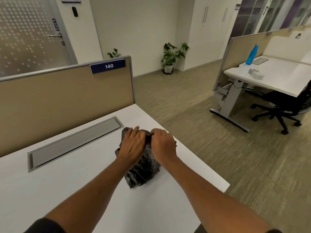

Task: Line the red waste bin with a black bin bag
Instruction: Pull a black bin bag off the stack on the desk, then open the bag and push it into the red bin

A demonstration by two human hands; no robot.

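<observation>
A folded black bin bag (142, 172) lies on the white desk (84, 190) near its right edge. My left hand (133, 143) rests on the bag's far left part, fingers curled onto the plastic. My right hand (164, 142) pinches the bag's far edge beside it. Both hands cover the bag's upper half. No red waste bin is in view.
A grey cable-tray lid (74, 142) is set into the desk to the left. A beige partition (67, 98) labelled 140 stands behind it. Across the carpeted aisle (193, 123) are another desk (272, 76) with a blue bottle (252, 54) and a black office chair (284, 108).
</observation>
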